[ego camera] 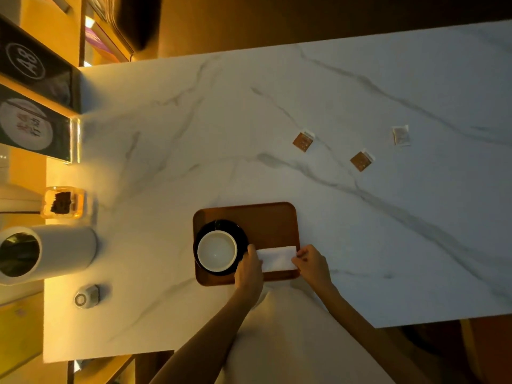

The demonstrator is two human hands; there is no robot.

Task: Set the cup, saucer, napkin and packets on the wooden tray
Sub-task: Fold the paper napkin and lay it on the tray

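A wooden tray (266,217) lies on the marble table near its front edge. On the tray's left part a white cup (217,251) stands on a black saucer (221,227). A folded white napkin (277,257) lies on the tray's near right part. My left hand (249,270) pinches the napkin's left end and my right hand (311,266) pinches its right end. Two brown packets (303,141) (361,161) and a white packet (401,135) lie on the table beyond the tray, to the right.
At the left edge stand a white cylindrical container (55,253), a small glass jar (63,202) with dark contents and a small round device (86,297). Black signs (30,62) stand at the far left. The table's front edge runs just behind my forearms.
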